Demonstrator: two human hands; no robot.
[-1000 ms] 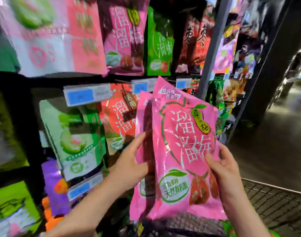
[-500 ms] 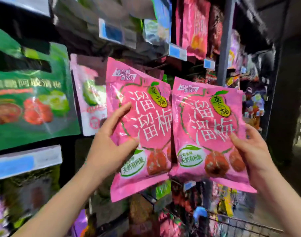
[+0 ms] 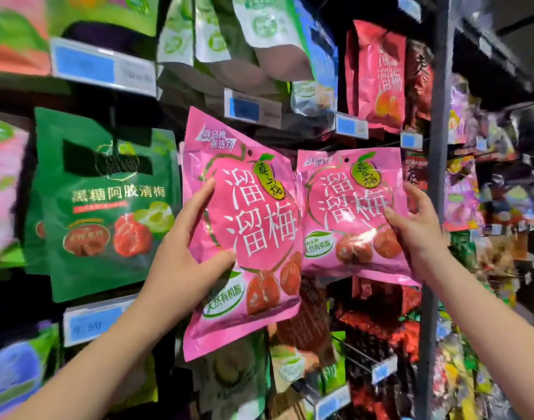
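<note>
while left hand [image 3: 180, 268] pinches the tilted bag [image 3: 253, 225], right hand [image 3: 417, 228] pinches the upright bag [image 3: 350, 213].

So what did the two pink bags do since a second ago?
They went from overlapping, low over the cart, to side by side, raised before the shelves. The left hand holds the left pink bag, the right hand the right pink bag, as before; nothing let go.

Price tag [image 3: 103, 68] print blurred, unreadable; far-right packets [image 3: 462, 192] smeared. Right hand [image 3: 417, 228] partly hidden behind right pink bag [image 3: 350, 207]; forearms cut by bottom edge.
</note>
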